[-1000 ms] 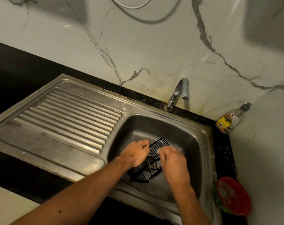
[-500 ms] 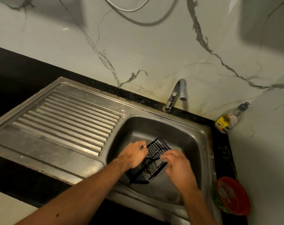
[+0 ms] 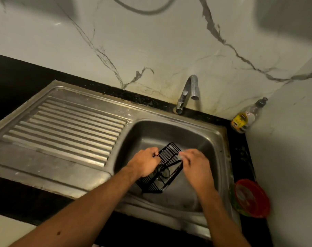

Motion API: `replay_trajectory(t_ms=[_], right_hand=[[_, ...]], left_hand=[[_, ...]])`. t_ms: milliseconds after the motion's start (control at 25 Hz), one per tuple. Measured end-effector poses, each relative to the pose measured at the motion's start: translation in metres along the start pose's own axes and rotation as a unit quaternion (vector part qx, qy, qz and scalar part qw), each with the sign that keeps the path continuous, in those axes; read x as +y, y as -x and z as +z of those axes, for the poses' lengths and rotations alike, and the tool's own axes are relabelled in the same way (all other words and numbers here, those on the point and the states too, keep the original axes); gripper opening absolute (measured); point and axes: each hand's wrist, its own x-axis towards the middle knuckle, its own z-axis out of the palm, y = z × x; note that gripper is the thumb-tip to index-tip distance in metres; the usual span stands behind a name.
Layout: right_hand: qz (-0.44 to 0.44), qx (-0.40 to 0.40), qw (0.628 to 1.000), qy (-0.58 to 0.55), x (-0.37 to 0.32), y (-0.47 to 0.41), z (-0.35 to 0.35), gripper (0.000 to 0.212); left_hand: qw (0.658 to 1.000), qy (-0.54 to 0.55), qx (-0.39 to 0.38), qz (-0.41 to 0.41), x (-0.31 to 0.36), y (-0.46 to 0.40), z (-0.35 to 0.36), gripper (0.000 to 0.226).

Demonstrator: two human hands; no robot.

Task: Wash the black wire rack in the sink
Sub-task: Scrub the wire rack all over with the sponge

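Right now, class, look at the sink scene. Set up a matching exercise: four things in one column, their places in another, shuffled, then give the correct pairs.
Things:
1. black wire rack
2. tap
3. clear bottle
4. red bowl

Places:
A. right counter, near edge
B. in the sink basin, between both hands
C. back right corner, against the wall
D. behind the basin, at the wall

Pairs: 1-B, 2-D, 3-C, 4-A

left hand [image 3: 146, 162] curled gripping; right hand [image 3: 196, 165] fingers pinched, blurred
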Motion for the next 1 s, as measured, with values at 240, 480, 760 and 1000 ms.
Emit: replay_trajectory(t_ms=[240,480,760,1000], right_hand=[[-0.037,-0.001,0.998,-0.051,-0.021,0.006,0.013,0.021],[0.023,-0.017,0.999,-0.034,-0.003,0.002,-0.011,0.021],[0.057,0.016,0.997,-0.046,-0.003,0.008,-0.003,0.019],[0.071,0.021,0.997,-0.037,-0.005,0.026,-0.001,0.023]], left_hand=[[1.0,0.0,0.005,-0.004,-0.006,-0.002,-0.003,0.014],[1.0,-0.019,-0.01,0.011,-0.007,0.003,0.001,0.013],[1.0,-0.014,-0.017,0.012,0.001,0.003,0.006,0.016],[0.999,0.001,-0.034,0.024,-0.002,0.003,0.0,0.011]])
